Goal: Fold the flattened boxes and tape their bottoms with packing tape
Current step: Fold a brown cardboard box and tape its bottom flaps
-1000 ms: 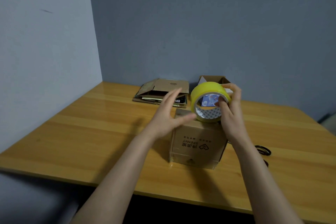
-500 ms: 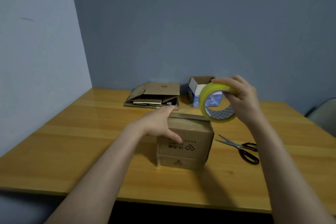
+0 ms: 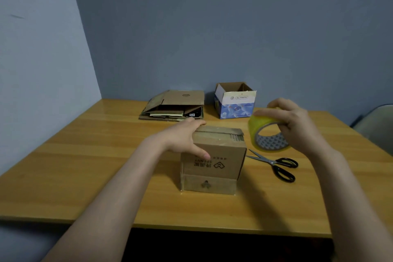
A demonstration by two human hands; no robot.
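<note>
A small brown cardboard box point(image 3: 214, 166) stands upside down in the middle of the wooden table point(image 3: 85, 155), its bottom flaps folded shut on top. My left hand point(image 3: 182, 138) rests on the box's upper left edge, thumb down the front face. My right hand point(image 3: 297, 125) holds a yellow roll of packing tape point(image 3: 263, 134) in the air to the right of the box, above the table. A stack of flattened boxes point(image 3: 174, 106) lies at the back of the table.
Black-handled scissors point(image 3: 278, 166) lie on the table right of the box, under the tape roll. A blue and white open box point(image 3: 235, 100) stands at the back near the wall. A chair point(image 3: 376, 125) shows at the far right.
My right hand has carried the tape roll from above the box out to the right and lower. My left hand has settled onto the box's top left edge.
</note>
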